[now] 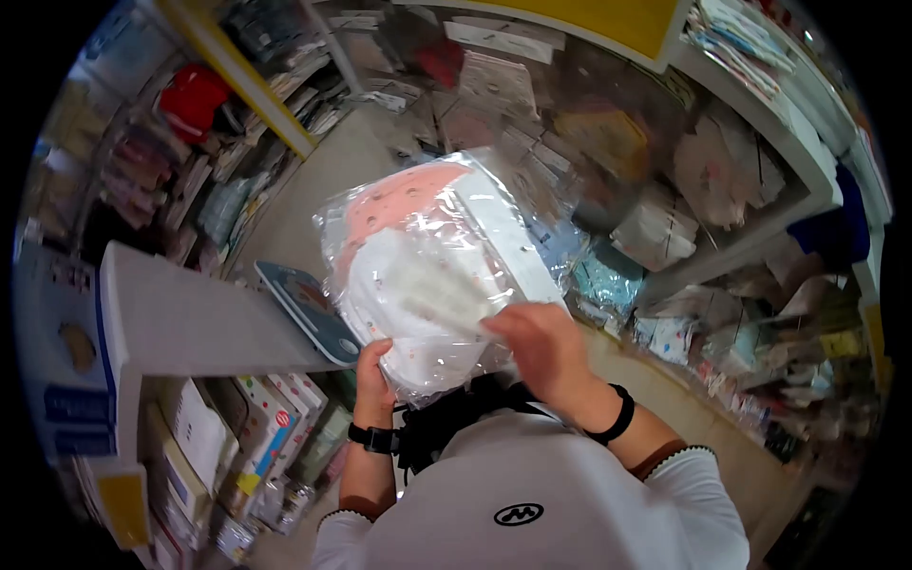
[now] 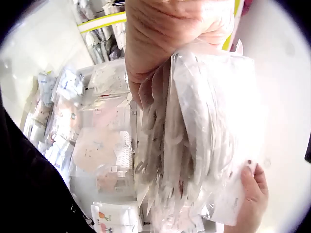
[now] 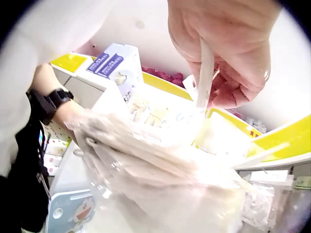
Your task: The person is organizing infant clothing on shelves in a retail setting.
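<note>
You have the stack of clear plastic packets (image 1: 418,275) between your hands, in front of your white shirt (image 1: 446,475). Your left hand (image 1: 373,380) grips its near edge, fingers closed round it; your right hand (image 1: 546,351), fingers curled, holds a white strip (image 3: 206,73) above it. The shirt's oval logo (image 1: 519,514) resembles a W (the box (image 3: 116,68) lettering is unreadable).

By the edge of the white counter (image 1: 209,318), a blue board (image 1: 309,313) is set at a slant. Beneath the counter top, boxes (image 1: 261,427) are stood leaning, with clear packets (image 1: 280,503) lying near them. On the white-edged rack (image 1: 825,190), bagged goods (image 1: 655,228) are piled, and flat packets (image 1: 736,47) are stacked on its top.
</note>
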The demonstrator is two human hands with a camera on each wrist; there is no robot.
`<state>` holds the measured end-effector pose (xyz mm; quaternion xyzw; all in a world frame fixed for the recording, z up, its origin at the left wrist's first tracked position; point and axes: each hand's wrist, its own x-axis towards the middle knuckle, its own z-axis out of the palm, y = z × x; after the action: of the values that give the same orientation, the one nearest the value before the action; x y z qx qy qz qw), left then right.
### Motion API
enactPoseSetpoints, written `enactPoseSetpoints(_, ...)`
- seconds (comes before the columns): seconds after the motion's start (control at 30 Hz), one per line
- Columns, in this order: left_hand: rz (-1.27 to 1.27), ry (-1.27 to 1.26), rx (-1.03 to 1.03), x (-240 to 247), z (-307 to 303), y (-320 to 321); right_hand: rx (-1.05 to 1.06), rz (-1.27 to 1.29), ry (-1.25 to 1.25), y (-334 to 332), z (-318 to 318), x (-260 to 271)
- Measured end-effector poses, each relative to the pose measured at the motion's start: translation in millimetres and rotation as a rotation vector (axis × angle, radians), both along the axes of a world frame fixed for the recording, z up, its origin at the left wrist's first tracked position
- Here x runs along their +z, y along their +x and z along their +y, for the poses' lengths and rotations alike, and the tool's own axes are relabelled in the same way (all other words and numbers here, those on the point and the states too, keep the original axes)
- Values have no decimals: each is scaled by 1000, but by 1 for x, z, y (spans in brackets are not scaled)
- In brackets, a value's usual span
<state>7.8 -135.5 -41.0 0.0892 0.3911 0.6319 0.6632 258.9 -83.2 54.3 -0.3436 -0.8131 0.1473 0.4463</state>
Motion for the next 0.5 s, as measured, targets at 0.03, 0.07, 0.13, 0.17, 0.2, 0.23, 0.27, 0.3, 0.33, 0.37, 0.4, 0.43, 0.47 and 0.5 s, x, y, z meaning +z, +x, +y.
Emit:
enactPoseSetpoints(0.03, -17, -23, 4, -3, 6, -8, 104, -63, -58, -9, 0, 9)
enactPoseSetpoints(0.07, -35, -32, 13, -1, 10, -13, 214, -127, -120, -18, -1, 17)
enactPoseSetpoints(0.13, -77, -46, 55, 6, 15, -17, 185, -43, -49, -30, -2, 17)
enactPoseSetpoints(0.17, -76, -86, 64, 6, 17, -22, 200, -76, -87, -33, 1, 15)
enactPoseSetpoints(0.2, -63, -61, 37, 3, 20, -27, 218, -109, -122, -35, 6, 14)
enactPoseSetpoints(0.23, -50, -35, 11, 0, 22, -34, 200, -150, -489, -35, 11, 19)
enactPoseSetpoints(0.27, -39, -11, -15, -3, 23, -38, 164, 7, -486, -32, 18, 27)
enactPoseSetpoints(0.3, 16, -23, -11, 1, 24, -39, -15, 14, -321, -32, 23, 21)
enactPoseSetpoints(0.33, 19, -31, -8, -2, 25, -41, -189, 20, -153, -31, 27, 12)
enactPoseSetpoints(0.37, 24, -39, -5, -6, 26, -44, -192, 189, -398, -29, 34, 7)
enactPoseSetpoints(0.4, 30, -42, -3, -8, 27, -47, -194, 362, -638, -26, 42, 2)
enactPoseSetpoints(0.43, -23, -13, -30, -6, 28, -49, -153, 466, -715, -23, 49, -8)
enactPoseSetpoints(0.47, -17, -12, -36, -2, 30, -49, -111, 570, -788, -20, 57, -19)
enactPoseSetpoints(0.5, -13, -10, -38, 2, 33, -48, -64, 671, -860, -17, 63, -23)
